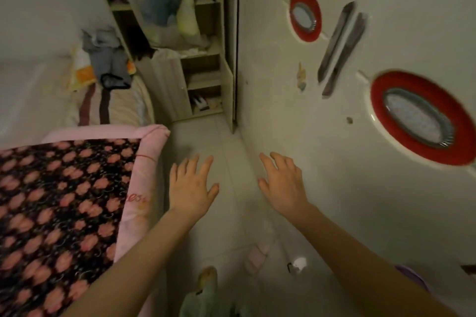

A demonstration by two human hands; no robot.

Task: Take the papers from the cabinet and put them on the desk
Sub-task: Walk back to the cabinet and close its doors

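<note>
Papers [203,104] seem to lie on the lowest shelf of the open cabinet [203,64], far ahead. Left hand [192,185] and right hand [284,183] are stretched over the floor [226,213], fingers spread wide, holding nothing.

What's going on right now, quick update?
Left hand and right hand open, empty. Open cabinet ahead, papers not identifiable. Bare floor between.

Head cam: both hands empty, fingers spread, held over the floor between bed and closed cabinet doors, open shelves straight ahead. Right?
Not quite: the open shelves sit ahead, not behind closed doors. The head view shows left hand and right hand empty, spread, over the floor beside the bed.
</note>
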